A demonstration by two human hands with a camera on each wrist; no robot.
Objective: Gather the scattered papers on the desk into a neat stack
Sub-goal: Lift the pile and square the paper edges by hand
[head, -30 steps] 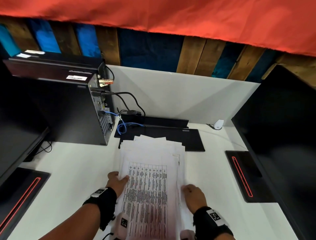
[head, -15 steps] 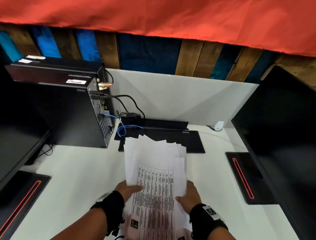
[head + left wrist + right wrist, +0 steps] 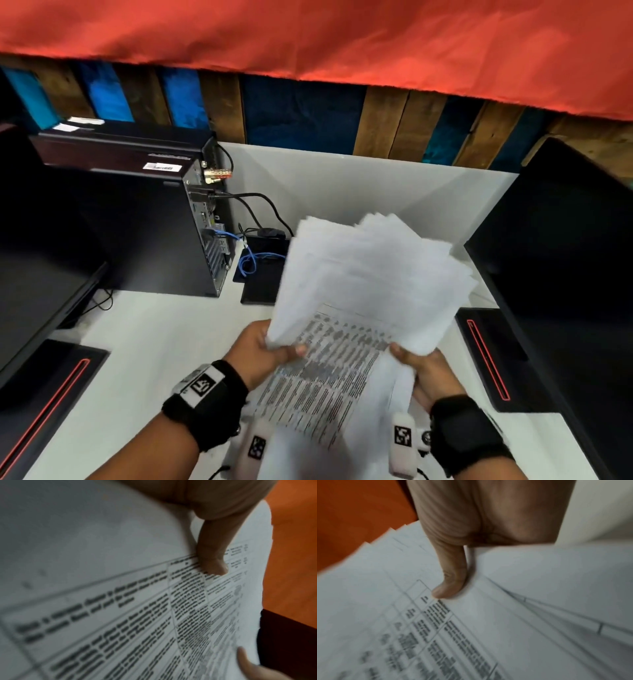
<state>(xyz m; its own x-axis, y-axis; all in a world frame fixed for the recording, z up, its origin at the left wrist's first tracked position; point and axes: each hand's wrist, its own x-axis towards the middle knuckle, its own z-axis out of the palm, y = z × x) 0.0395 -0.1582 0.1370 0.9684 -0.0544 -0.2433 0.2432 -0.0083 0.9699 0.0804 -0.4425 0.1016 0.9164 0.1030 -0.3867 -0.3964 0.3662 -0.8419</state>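
Half a second ago the sheaf of papers [image 3: 370, 294] lay low over the white counter [image 3: 147, 346]; now it is lifted clear and tilted up, its far edges fanned unevenly. The left hand [image 3: 260, 353] and right hand [image 3: 428, 371] each grip a side, thumbs pinching the printed top sheet. The gathering looks done, so squaring the edges is likely what remains.

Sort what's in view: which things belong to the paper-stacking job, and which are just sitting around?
Job:
- papers, uneven, lifted off the desk
- left hand and right hand, both gripping the papers

Lying about:
- computer tower
- blue cable
- black monitor
- red cloth
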